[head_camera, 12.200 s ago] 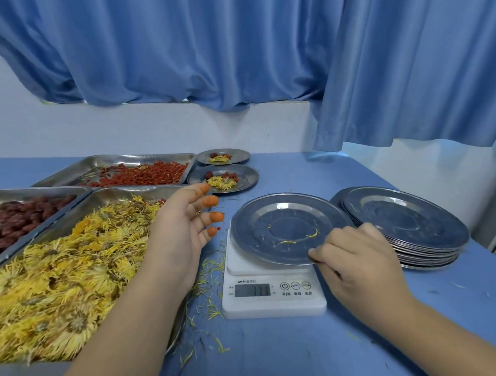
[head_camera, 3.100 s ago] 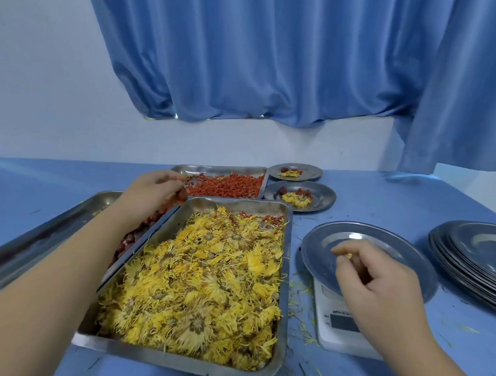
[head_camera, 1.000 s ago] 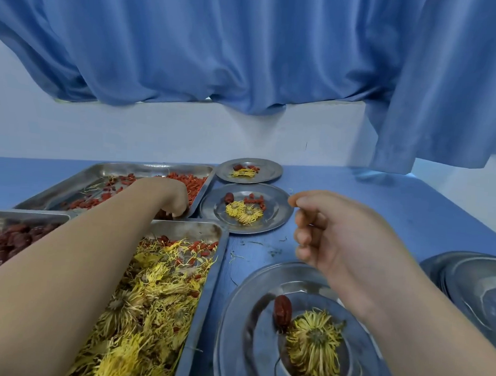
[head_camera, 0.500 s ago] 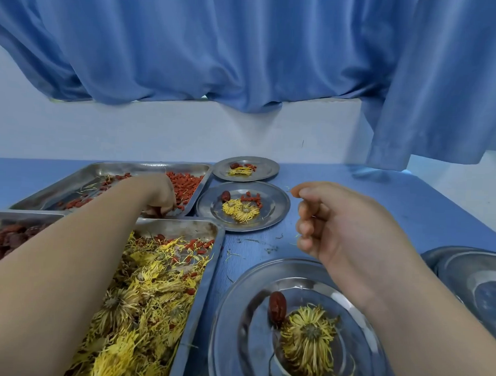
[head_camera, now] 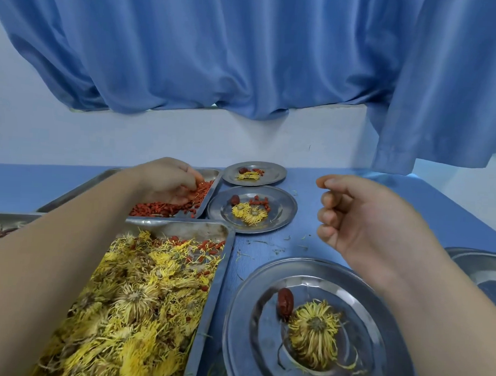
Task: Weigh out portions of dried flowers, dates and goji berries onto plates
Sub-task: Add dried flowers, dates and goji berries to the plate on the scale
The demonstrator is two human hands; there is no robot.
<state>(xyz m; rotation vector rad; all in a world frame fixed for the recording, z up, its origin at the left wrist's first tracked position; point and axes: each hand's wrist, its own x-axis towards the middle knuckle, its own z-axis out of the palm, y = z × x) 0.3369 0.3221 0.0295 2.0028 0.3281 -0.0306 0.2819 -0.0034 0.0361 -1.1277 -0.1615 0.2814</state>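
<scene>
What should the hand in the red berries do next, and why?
Probably the left hand should pinch up some goji berries and carry them to the near plate. That plate holds a flower and a date but no berries, while the two farther plates already have all three.

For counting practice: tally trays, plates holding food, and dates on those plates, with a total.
Trays: 3 (goji tray, flower tray, left tray)
Plates holding food: 3 (far plate, middle plate, near plate)
Dates on plates: 3 (far date, middle date, near date)
Total: 9
</scene>
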